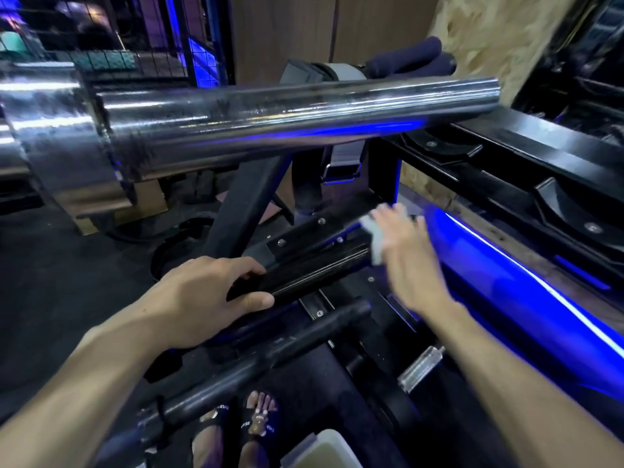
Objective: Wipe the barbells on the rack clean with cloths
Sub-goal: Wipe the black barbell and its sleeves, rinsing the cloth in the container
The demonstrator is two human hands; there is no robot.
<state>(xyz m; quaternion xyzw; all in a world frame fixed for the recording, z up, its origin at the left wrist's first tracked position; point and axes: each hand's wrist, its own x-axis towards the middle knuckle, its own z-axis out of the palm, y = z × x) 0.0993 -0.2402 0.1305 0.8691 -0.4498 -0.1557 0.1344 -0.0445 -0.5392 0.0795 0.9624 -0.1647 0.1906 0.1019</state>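
We stand at the black steel barbell rack (506, 157). Left hand (202, 292), fingers and thumb curled round the end of a dark glossy barbell sleeve (314, 268) on a middle tier, probably to steady it against rolling while wiping. Right hand (401, 251), blurred, holds a small white cloth (373, 238) at the sleeve's far end; the cloth sits under the fingers, though how tightly we cannot tell. Above, a thick chrome barbell sleeve (287, 113) lies across the top tier; a matte black bar (256, 363) rests lower. Dark rubber floor (60, 271), blue strip lighting (526, 275) along the rack, chipboard wall panel (489, 38) behind.
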